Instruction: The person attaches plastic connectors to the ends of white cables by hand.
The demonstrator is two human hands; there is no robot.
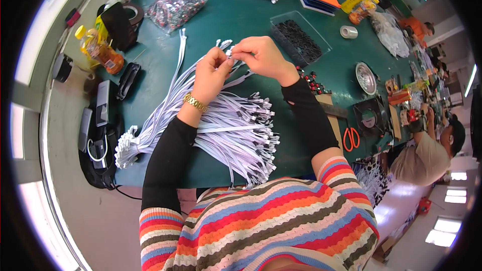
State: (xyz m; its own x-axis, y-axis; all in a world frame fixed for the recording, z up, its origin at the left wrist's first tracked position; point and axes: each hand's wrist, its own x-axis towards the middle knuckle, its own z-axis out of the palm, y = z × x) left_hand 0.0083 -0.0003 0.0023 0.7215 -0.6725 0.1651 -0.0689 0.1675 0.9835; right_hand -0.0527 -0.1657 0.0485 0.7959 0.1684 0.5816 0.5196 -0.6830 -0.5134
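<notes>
Both hands, left hand (211,73) and right hand (261,56), pinch white ribbon cables (228,50) above a cable pile (226,130) on the green tabletop (241,15); a clear tray (299,37) lies right, bottles (100,50) left.

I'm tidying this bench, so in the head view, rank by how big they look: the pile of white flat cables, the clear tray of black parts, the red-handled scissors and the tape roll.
1. pile of white flat cables
2. clear tray of black parts
3. red-handled scissors
4. tape roll

The tape roll lies farther off, so its place is less sure.

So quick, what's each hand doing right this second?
Left hand: fingers closed, pinching the white ribbon cables at their connector ends.
Right hand: fingers closed on the same cable ends.
</notes>
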